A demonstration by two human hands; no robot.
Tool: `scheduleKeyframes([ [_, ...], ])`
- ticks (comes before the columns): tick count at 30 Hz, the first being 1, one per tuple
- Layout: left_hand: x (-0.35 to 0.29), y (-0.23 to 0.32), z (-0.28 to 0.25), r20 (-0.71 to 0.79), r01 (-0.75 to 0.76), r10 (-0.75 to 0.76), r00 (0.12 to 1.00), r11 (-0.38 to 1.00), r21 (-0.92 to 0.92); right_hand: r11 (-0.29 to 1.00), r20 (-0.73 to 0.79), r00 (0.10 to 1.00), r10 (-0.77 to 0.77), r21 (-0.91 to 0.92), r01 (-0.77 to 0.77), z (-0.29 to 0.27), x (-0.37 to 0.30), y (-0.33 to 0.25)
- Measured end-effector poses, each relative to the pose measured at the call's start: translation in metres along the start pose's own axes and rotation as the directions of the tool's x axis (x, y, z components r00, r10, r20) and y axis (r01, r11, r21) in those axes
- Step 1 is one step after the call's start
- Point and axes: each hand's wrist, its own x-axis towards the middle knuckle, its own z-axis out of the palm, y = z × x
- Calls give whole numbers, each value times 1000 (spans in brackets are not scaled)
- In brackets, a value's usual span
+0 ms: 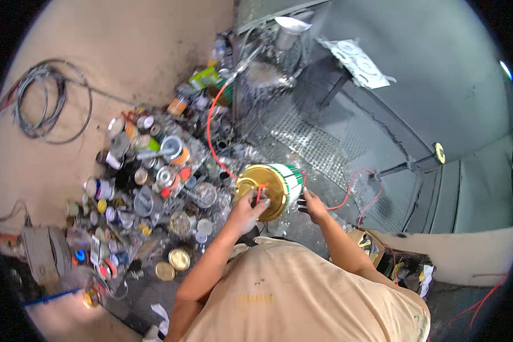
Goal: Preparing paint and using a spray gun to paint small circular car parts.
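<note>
A large metal can [290,181] with a gold end and a white and green side is tilted in front of me, its gold end towards me. My left hand [245,214] is closed in a pinch at that gold end, on a small red-orange piece whose kind I cannot make out. Close beside the can's right side is my right hand [313,207], its darkened fingers stretched out and apart. Whether those fingertips touch the can is unclear.
Many jars, cans and lids crowd a messy heap [145,199] to the left. An orange-red hose [210,125] runs down behind the can. A coiled cable [25,105] hangs on the left wall. At the back right, a white-splattered panel [359,64] stands above the grated floor [313,145].
</note>
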Motion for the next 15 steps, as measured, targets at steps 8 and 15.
scheduleKeyframes([
  [8, 110, 115, 12, 252, -137, 84, 964, 971, 198, 975, -53, 998, 43, 221, -30, -24, 14, -115],
  [15, 180, 168, 30, 277, -185, 141, 950, 973, 137, 977, -270, 953, -138, 121, 176, -57, 34, -197],
])
